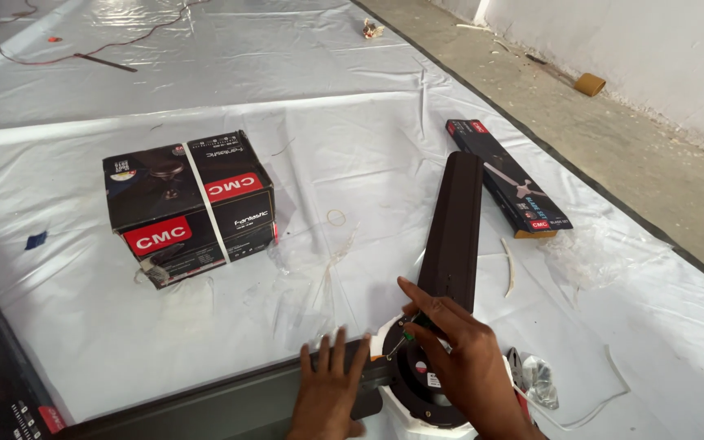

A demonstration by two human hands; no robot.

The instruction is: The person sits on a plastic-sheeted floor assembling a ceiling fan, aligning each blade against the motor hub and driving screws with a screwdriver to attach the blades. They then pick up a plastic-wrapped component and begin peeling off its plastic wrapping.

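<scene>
Item: ceiling fan, part assembled, on a white plastic sheet [352, 147] spread over the floor.

- Motor hub [417, 391]: dark, round, at the lower edge of view, sitting on a white packing piece. Partly hidden by the hands.
- Blade [454, 232]: dark brown, long, flat, running from the hub up and away to the right. A second blade [205, 407] runs from the hub to the left along the bottom of view.
- Left hand [329, 391]: fingers spread, pressed flat on the second blade near the hub; clamped on nothing.
- Right hand [458, 354]: over the root of the upright blade at the hub, fingers drawn together on a thin screwdriver-like tool [397, 342] (its tip too small to read).
- Square fan carton [191, 208]: black and red, well apart to the upper left.
- Long flat carton [508, 177]: just right of the blade, open end showing.
- Pliers [517, 367] and a small clear bag [541, 381]: beside the right hand.

Risk, as judged: the tool may slip off the fastener and scratch the blade; the sheet is slick, so the hub could shift if the left hand's pressure eases.
</scene>
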